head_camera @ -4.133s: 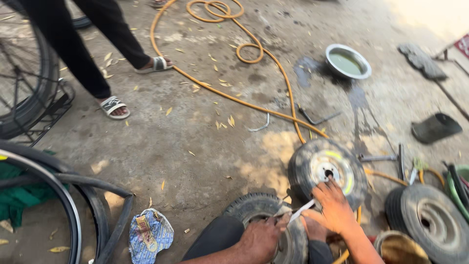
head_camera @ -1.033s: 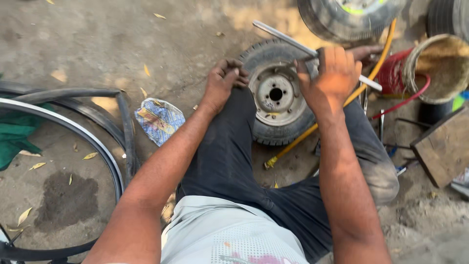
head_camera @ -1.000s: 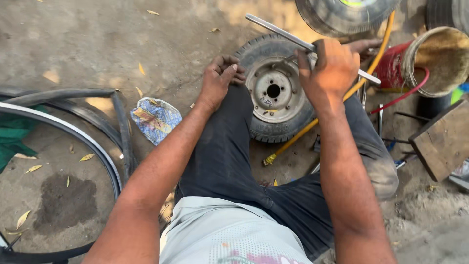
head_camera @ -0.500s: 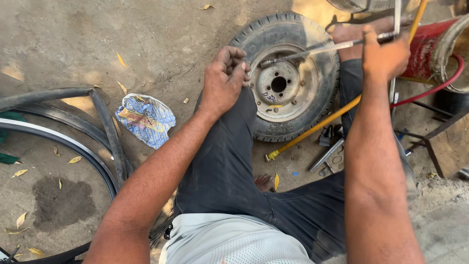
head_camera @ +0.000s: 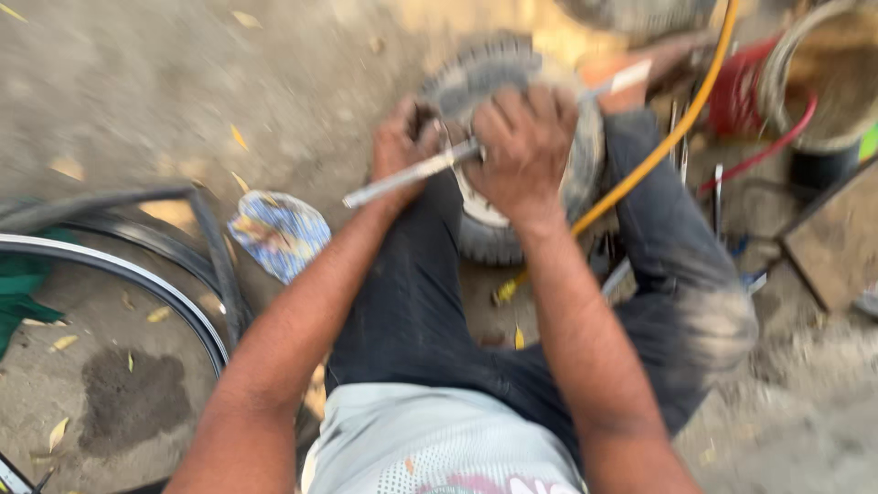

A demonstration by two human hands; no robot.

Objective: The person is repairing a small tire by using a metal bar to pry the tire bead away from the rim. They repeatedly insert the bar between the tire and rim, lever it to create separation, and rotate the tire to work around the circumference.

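Note:
A small black tyre on a pale rim [head_camera: 512, 146] lies on the ground between my legs. My right hand [head_camera: 523, 151] is closed around a long flat metal lever [head_camera: 412, 174] that runs across the wheel, from lower left to a pale tip at upper right. My left hand [head_camera: 401, 146] presses on the tyre's left edge beside the lever; its grip is blurred. The whole picture is smeared by motion.
A yellow hose [head_camera: 668, 137] runs down past the tyre. A red hose [head_camera: 764, 146] and a round bucket [head_camera: 823, 82] sit at upper right, a wooden board [head_camera: 837, 238] at right. Bicycle wheel and loose tyre [head_camera: 137, 274] at left, a crumpled patterned cloth [head_camera: 279, 233] nearby.
My right hand has swung the lever from the tyre's upper right edge over the wheel's middle, its free end now pointing lower left. The left hand stays on the tyre's left edge.

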